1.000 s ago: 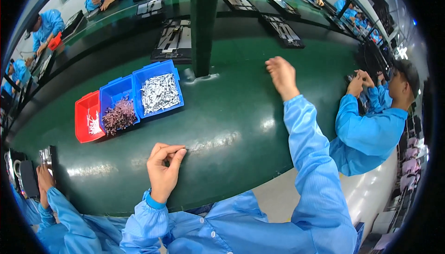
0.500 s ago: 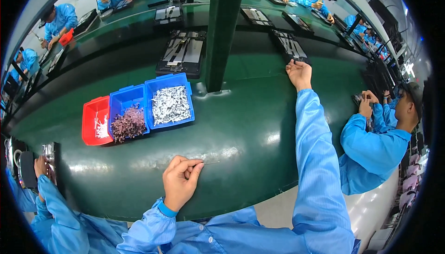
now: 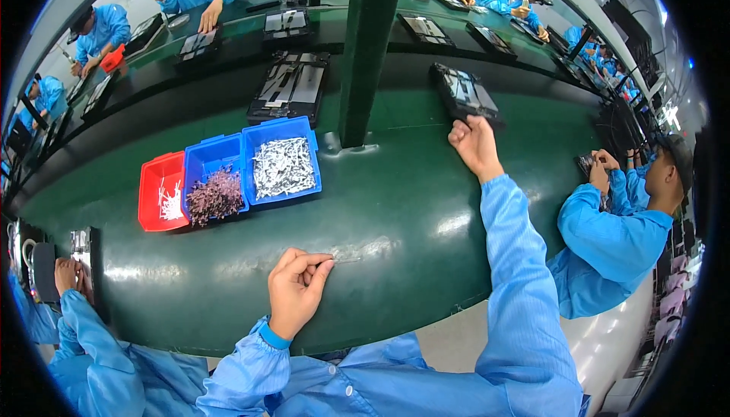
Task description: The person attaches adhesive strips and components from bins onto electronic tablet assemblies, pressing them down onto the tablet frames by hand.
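Note:
My left hand (image 3: 295, 291) hovers over the near middle of the green table (image 3: 380, 307), with thumb and forefinger pinched on a thin needle-like metal rod (image 3: 338, 260) that barely shows against the glare. My right hand (image 3: 477, 148) reaches out to the right of the green post, its fingers closed at the near edge of a black tray (image 3: 465, 91). In that tray lies a flat device with silver and dark parts. The tray sits at a slant, and my fingers partly hide its near corner.
To the left stand a red bin (image 3: 161, 208) with white strips, a blue bin (image 3: 215, 196) of brownish small parts and another blue bin (image 3: 281, 166) of white pieces. A green post (image 3: 359, 60) rises mid-table. More trays (image 3: 289, 88) line the dark far strip. Co-workers sit on both sides.
My right hand has drawn back left and nearer, and the tray there has shifted left and turned. My left hand stays nearly in place. Across the table, a co-worker's hand now rests on a tray.

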